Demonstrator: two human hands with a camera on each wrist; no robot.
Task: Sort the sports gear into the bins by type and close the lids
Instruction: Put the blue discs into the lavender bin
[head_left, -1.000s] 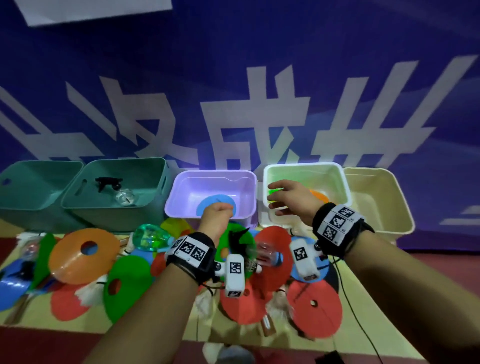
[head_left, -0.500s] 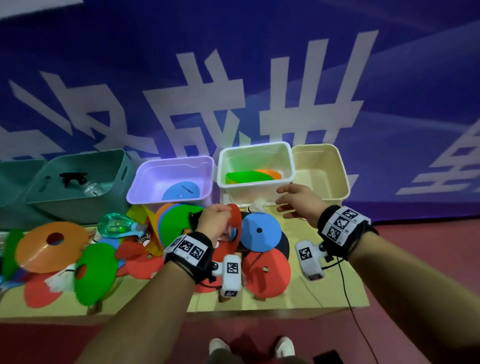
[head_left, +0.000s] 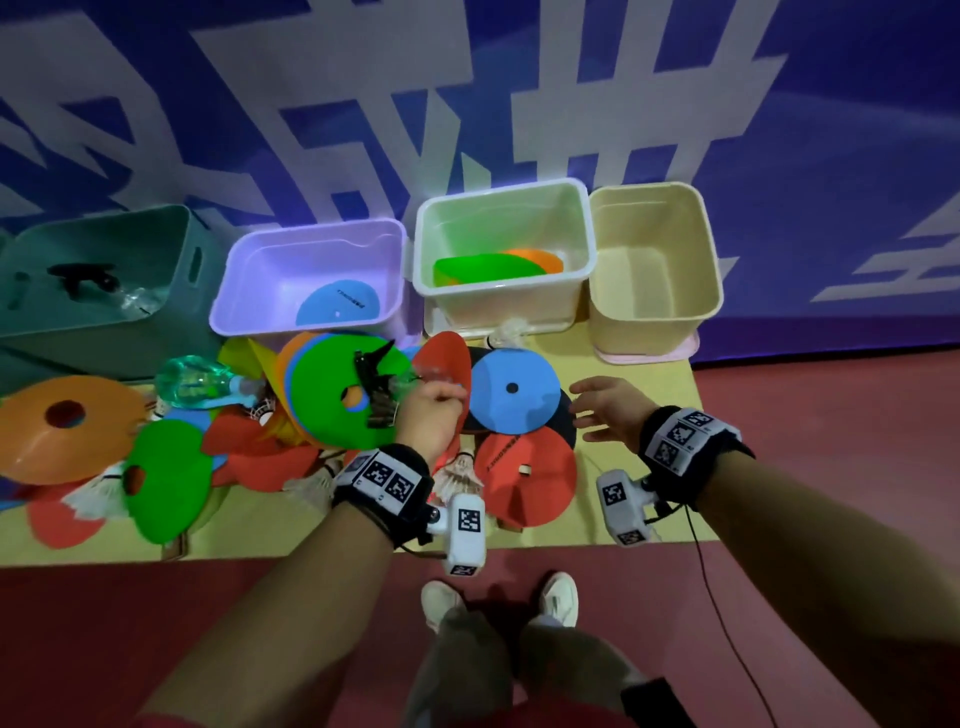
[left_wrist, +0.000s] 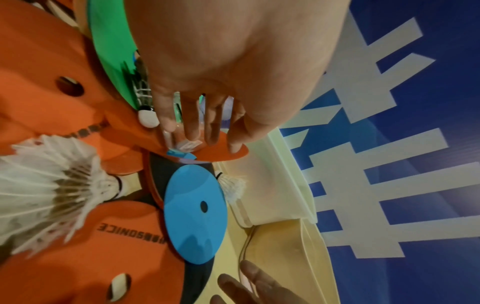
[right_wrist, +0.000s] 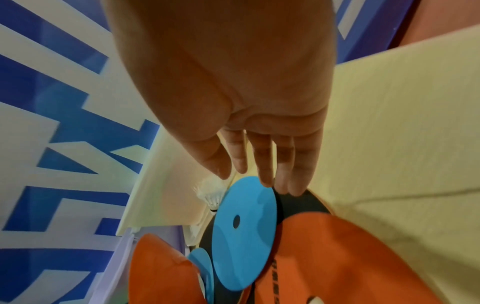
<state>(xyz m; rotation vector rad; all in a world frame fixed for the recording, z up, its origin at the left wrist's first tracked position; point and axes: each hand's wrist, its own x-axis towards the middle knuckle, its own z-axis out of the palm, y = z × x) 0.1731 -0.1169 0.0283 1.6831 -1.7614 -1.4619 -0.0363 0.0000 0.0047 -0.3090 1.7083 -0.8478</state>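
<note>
Both hands have withdrawn from the bins to the bench (head_left: 670, 395): left hand (head_left: 434, 415), fingers curled around a clear object I cannot identify among the pile; right hand (head_left: 608, 408), fingers spread and empty, poised beside the blue disc (head_left: 514, 389), probably its next pick.

Both my forearms are bare. Each wrist carries a black fabric wristband (head_left: 382, 480) with white square-coded marker tags; the right one (head_left: 680, 439) matches. A white boxy wrist camera (head_left: 465, 530) hangs under the left band, another (head_left: 623, 506) under the right, trailing a thin black cable (head_left: 711, 587). Khaki trousers (head_left: 467, 670), white shoes (head_left: 558, 597).
</note>
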